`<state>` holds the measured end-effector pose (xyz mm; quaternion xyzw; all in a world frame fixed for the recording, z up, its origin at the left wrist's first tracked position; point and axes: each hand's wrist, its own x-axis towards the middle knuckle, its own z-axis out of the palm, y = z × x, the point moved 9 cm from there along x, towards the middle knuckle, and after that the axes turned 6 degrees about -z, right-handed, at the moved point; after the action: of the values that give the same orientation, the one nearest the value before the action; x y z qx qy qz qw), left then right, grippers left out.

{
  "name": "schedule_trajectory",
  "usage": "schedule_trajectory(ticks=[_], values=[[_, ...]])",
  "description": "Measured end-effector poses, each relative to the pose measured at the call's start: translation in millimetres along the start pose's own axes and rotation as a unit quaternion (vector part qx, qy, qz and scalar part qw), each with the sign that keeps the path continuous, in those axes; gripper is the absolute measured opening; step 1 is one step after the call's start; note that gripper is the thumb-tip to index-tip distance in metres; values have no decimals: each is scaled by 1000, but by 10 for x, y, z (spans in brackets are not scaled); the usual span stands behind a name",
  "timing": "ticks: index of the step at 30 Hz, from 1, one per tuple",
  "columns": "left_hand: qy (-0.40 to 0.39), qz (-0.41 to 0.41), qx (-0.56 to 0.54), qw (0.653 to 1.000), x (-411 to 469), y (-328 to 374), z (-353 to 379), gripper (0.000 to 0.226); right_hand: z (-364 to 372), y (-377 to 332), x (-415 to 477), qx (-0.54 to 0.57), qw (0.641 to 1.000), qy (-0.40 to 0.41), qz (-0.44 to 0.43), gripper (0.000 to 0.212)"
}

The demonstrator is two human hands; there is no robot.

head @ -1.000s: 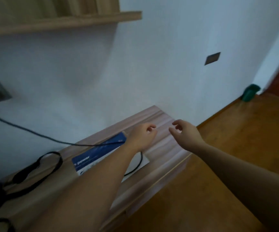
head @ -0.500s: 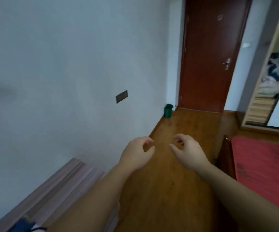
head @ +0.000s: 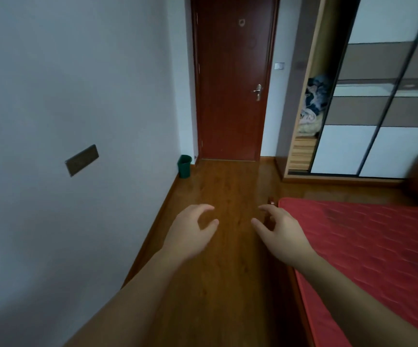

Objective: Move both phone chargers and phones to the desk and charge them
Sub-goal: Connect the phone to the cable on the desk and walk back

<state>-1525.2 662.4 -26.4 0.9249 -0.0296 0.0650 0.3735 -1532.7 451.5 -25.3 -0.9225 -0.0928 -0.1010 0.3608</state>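
Note:
No phone, charger or desk shows in the head view at this moment. My left hand (head: 190,234) hangs in the air over the wooden floor, fingers curled apart and holding nothing. My right hand (head: 281,234) hovers beside it at the same height, just left of the bed's edge, also with loose spread fingers and nothing in it.
A bed with a red cover (head: 368,259) fills the right side. The white wall (head: 52,121) runs along the left with a dark wall plate (head: 82,160). A wooden floor strip (head: 218,196) leads to a closed brown door (head: 231,78), a green bin (head: 184,166) and a wardrobe (head: 363,96).
My view has swung right, away from the desk with the black cable and blue box, toward the door and bed. Both hands stayed empty in front of me.

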Motion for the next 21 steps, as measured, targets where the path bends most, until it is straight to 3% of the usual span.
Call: schedule_trajectory(ticks=[13, 21], values=[[-76, 17, -110, 991, 2678, -456, 217, 41, 337, 349, 2320, 11, 996, 57, 71, 53], [-97, 31, -103, 989, 4199, -226, 754, 41, 291, 1177, 3686, 66, 986, 115, 98, 57]])
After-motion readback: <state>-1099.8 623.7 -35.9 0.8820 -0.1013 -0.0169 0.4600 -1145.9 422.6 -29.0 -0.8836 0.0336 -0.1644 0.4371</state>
